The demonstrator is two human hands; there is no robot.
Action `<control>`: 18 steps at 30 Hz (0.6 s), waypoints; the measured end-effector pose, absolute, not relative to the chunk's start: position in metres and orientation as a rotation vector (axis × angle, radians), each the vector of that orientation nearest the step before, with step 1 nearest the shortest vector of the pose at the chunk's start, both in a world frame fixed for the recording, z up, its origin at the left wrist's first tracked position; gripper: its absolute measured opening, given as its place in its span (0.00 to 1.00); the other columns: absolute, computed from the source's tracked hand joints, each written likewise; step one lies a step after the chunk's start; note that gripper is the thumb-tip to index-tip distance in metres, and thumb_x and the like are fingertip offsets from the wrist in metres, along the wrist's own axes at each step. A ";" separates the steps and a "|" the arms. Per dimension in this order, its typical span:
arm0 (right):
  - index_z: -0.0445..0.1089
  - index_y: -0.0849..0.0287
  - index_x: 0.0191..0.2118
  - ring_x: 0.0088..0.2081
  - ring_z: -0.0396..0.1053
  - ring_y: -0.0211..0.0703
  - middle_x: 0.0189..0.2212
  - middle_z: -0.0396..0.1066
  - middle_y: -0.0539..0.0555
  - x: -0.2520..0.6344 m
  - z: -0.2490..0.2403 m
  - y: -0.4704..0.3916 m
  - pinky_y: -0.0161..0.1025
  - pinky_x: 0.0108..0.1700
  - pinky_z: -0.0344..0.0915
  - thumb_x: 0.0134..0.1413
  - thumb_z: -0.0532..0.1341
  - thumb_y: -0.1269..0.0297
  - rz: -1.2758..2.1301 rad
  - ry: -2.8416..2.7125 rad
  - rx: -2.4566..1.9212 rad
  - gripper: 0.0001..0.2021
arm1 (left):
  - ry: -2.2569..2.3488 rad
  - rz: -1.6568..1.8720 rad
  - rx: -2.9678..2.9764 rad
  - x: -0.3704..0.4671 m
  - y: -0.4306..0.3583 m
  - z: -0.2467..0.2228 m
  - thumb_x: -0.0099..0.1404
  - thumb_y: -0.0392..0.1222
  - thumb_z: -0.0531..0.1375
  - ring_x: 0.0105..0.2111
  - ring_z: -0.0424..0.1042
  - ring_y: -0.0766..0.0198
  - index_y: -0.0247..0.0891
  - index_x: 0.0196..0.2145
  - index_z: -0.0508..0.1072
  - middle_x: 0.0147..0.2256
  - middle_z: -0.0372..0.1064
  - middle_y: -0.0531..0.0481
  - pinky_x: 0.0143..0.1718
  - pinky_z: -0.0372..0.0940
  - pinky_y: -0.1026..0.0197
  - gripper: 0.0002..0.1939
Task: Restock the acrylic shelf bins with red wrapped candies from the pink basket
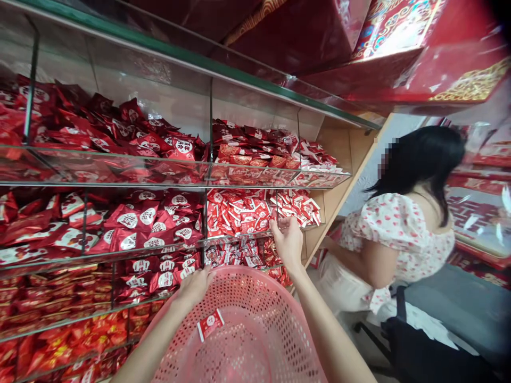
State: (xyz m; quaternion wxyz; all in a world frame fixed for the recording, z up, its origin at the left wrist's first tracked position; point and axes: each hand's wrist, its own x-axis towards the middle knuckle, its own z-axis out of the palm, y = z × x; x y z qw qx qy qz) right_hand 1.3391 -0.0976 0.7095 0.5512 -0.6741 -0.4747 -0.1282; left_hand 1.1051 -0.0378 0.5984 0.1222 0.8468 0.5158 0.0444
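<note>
My left hand (195, 287) is closed on the far left rim of a pink perforated plastic basket (255, 279). Inside the basket lies one small red-and-white packet (211, 323). My right hand (288, 236) reaches past the basket to the front of a shelf compartment full of small red-and-white packets (239, 213). Its thumb and fingers are bent but apart, and nothing shows between them. More of these packets (299, 205) lie just behind the fingertips, in the compartment to the right of a clear divider.
Glass-fronted shelves (159, 186) hold red packets (154, 221) in several rows. Large red boxes (399, 64) overhang at the upper right. A person (399, 229) in a patterned top is close on the right, beside a black bag (431, 340). A wooden side panel (351, 175) ends the shelves.
</note>
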 end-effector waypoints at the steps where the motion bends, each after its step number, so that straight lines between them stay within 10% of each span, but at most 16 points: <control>1: 0.61 0.60 0.33 0.28 0.62 0.40 0.29 0.67 0.54 1.341 0.711 -0.093 0.36 0.32 0.56 0.48 0.54 0.50 -0.307 -1.116 -1.610 0.16 | 1.505 0.125 2.470 1.105 -0.038 0.599 0.65 0.50 0.38 0.40 0.69 0.57 0.40 0.46 0.63 0.39 0.70 0.43 0.37 0.60 0.59 0.22; 18: 0.65 0.59 0.24 0.25 0.64 0.41 0.22 0.69 0.53 1.355 0.714 -0.079 0.35 0.30 0.54 0.48 0.53 0.58 -0.280 -1.141 -1.776 0.10 | 1.496 0.176 2.466 1.104 -0.036 0.593 0.65 0.51 0.37 0.40 0.69 0.55 0.40 0.45 0.63 0.38 0.70 0.43 0.37 0.60 0.57 0.23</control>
